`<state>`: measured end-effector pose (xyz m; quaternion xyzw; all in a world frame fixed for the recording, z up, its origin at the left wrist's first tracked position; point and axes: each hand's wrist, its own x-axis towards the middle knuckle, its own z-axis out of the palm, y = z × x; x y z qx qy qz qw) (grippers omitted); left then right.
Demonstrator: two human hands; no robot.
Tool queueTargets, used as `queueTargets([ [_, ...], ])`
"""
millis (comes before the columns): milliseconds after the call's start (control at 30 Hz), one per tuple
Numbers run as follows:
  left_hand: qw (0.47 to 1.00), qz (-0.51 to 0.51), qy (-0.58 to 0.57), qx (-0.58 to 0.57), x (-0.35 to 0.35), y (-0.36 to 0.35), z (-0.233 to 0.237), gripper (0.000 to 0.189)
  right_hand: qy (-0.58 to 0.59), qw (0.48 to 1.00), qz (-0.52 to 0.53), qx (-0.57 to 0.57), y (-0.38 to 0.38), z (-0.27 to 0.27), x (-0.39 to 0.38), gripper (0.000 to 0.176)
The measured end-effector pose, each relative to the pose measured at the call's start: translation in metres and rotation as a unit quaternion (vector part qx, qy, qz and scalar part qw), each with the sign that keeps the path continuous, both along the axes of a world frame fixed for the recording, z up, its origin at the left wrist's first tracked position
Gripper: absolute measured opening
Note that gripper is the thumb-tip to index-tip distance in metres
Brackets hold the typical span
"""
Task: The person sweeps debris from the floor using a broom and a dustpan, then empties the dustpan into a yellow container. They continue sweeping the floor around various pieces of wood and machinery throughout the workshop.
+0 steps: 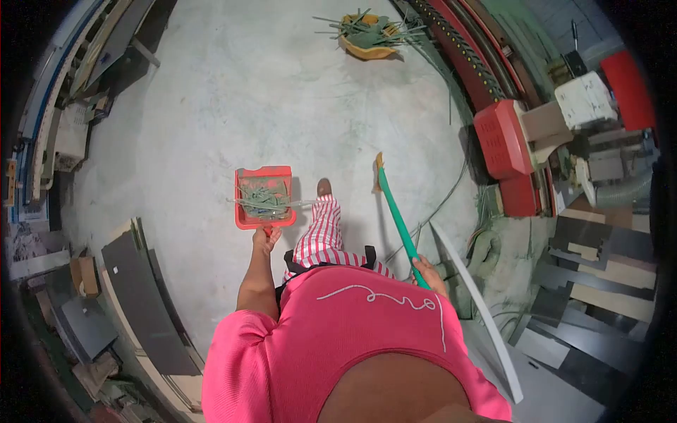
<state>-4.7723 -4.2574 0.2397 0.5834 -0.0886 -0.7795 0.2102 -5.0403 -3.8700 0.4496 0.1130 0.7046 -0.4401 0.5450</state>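
Observation:
My left hand (266, 240) grips the short handle of a red dustpan (264, 198), held level above the concrete floor and loaded with green and grey strips. My right hand (429, 271) is closed around the green handle of a broom (396, 218), whose head points forward and down near my right side. My striped trouser leg and one foot (324, 187) show between the dustpan and the broom.
A yellow basket (368, 37) full of green strips sits on the floor far ahead. Dark boards (144, 296) lean at the left. At the right stand a red machine (502, 139), cables, a white strip (479, 303) and stacked panels (599, 275).

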Motion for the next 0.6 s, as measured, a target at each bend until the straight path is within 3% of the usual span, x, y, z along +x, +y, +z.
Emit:
queueTargets([
  [167,1.000,0.003,-0.015,0.014,-0.121,-0.085,0.006,0.022,-0.009,0.999,-0.025,0.046,-0.075,0.019,-0.091,0.059],
  [333,0.999,-0.025,0.034,-0.020,-0.246,-0.174,0.008,0.017,0.000,0.997,-0.038,0.063,-0.132,0.028,-0.169,0.045],
  [600,0.996,0.006,0.086,-0.016,-0.469,-0.321,0.045,0.018,-0.037,0.992,-0.122,0.007,-0.193,-0.018,-0.283,0.040],
])
